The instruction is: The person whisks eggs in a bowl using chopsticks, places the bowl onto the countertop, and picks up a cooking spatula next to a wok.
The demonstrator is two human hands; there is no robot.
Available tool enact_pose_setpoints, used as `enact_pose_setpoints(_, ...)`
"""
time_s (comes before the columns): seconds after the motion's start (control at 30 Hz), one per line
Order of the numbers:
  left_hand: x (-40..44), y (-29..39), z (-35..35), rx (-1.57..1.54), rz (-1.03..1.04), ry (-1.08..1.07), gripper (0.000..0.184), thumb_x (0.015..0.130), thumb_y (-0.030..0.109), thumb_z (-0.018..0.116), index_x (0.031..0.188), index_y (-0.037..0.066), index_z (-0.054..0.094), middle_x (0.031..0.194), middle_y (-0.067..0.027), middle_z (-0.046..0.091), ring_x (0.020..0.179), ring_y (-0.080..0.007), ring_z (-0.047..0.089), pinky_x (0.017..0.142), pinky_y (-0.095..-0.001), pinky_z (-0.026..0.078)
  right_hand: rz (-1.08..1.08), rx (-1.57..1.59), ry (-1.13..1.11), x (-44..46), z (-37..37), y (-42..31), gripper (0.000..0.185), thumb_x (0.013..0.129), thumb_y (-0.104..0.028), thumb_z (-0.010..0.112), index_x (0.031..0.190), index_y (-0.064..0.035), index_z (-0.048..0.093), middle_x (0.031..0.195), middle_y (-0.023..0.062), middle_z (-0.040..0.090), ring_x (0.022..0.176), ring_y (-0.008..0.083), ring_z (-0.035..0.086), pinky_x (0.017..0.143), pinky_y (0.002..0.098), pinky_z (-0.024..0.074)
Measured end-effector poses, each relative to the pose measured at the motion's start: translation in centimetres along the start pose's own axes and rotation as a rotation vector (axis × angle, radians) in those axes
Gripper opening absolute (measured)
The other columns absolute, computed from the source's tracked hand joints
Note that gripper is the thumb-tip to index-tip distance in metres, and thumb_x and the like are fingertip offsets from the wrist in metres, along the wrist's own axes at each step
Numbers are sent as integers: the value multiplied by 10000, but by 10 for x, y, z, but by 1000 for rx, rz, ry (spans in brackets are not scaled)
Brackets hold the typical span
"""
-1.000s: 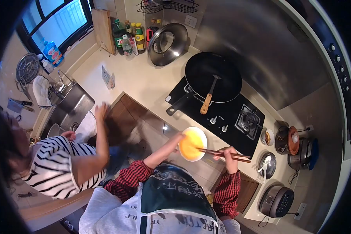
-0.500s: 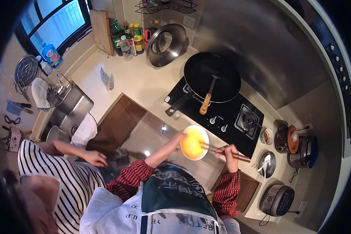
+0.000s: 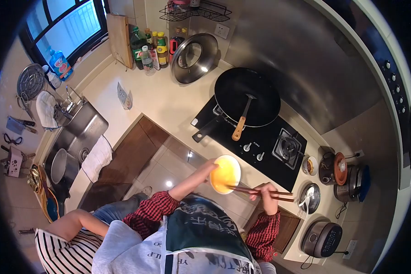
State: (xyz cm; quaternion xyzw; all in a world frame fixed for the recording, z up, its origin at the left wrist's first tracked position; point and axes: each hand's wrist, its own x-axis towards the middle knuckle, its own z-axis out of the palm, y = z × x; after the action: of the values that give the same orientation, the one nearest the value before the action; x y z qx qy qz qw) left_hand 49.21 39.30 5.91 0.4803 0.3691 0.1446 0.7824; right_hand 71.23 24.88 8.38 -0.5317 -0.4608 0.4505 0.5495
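Observation:
A white bowl (image 3: 233, 164) of bright yellow liquid is tilted in front of my body, near the counter's edge. My left hand (image 3: 209, 168) grips the bowl's left rim. Dark brown chopsticks (image 3: 281, 196) are in my right hand (image 3: 266, 192), their tips down in the liquid at the bowl's lower right. Beyond the bowl, a black wok (image 3: 260, 98) stands on the gas stove (image 3: 271, 169), with a wooden-handled spatula (image 3: 240, 127) resting in it.
Left are a sink (image 3: 89, 123) with a pot (image 3: 61, 166), and a white cloth (image 3: 97, 159). A person in a striped top (image 3: 64, 251) is close at my left. Bottles (image 3: 161, 50) and a large lid (image 3: 195, 58) stand behind; a rice cooker (image 3: 322, 238) is at right.
The other person has moved down and away from the sink, and their hand is out of sight. The chopsticks have shifted within the bowl. The camera view has tilted slightly.

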Motion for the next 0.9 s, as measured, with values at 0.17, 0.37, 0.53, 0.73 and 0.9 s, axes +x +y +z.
enact_pose_setpoints(0.17, 3, 1, -1, 17, 2, -19, 609, 780, 474, 377, 1260, 109, 293, 1248, -80, 342, 1141, -187, 330, 818, -383, 351, 21, -54, 70, 4, 2, 2, 207, 889, -147, 401, 802, 36, 440, 727, 173, 583, 590, 194, 566, 552, 306, 472)
enact_pose_setpoints(0.37, -1, 12, 0, 4, -36, -32, 622, 775, 484, 382, 1269, 120, 283, 1256, -79, 334, 1136, -184, 333, 827, -383, 338, 38, -53, 103, 10, -1, 7, 224, 896, -195, 380, 812, 7, 426, 720, 181, 585, 548, 208, 563, 530, 295, 472)
enact_pose_setpoints(0.53, 6, 2, -4, -29, -16, -39, 622, 784, 483, 376, 1280, 123, 273, 1246, -75, 349, 1119, -184, 352, 820, -370, 346, -67, -1, 296, 18, -6, 14, 225, 895, -169, 382, 809, 31, 440, 749, 200, 582, 586, 222, 571, 552, 323, 480)
enact_pose_setpoints(0.73, 4, 11, -4, -56, -29, -60, 625, 788, 485, 379, 1282, 119, 268, 1242, -73, 357, 1111, -172, 368, 802, -350, 367, -52, 89, 164, 17, -8, 17, 202, 889, -174, 399, 833, 19, 423, 765, 204, 581, 620, 249, 583, 571, 339, 489)
enact_pose_setpoints(0.9, -1, 20, -6, -45, -20, -52, 622, 788, 481, 383, 1281, 119, 272, 1241, -72, 358, 1111, -168, 372, 792, -342, 374, 28, 117, 57, 16, -4, 12, 178, 890, -149, 391, 821, 15, 408, 791, 206, 581, 634, 248, 586, 592, 345, 494)
